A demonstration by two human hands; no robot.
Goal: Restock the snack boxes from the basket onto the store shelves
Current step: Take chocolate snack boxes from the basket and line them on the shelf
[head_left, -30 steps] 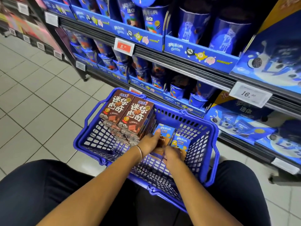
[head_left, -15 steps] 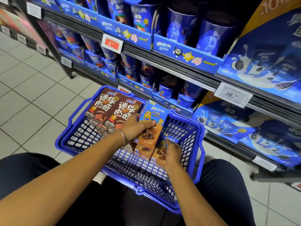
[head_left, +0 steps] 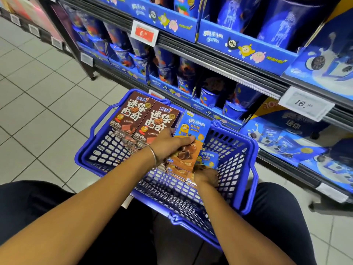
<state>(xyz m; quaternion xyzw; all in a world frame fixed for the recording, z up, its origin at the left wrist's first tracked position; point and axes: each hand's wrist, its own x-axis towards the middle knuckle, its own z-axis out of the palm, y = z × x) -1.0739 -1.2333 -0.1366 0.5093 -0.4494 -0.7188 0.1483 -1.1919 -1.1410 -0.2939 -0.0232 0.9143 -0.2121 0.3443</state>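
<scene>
Now: left hand (head_left: pixel 168 143) curled round the middle of an orange box (head_left: pixel 193 129), held tilted with its top above the basket (head_left: pixel 253 155) rim; right hand (head_left: pixel 206 177) grips the foot of a second box (head_left: pixel 208 159) just beside it. Thin cardboard, likely light and stiff but crushable, so take the long edges, not the face. Brown boxes (head_left: pixel 133 115) stand at the basket's far end, shelves (head_left: pixel 219 68) just beyond.

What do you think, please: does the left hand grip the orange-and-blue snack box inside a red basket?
Not quite: the basket is blue, not red. The head view shows the left hand gripping the orange-and-blue snack box inside it.
</scene>
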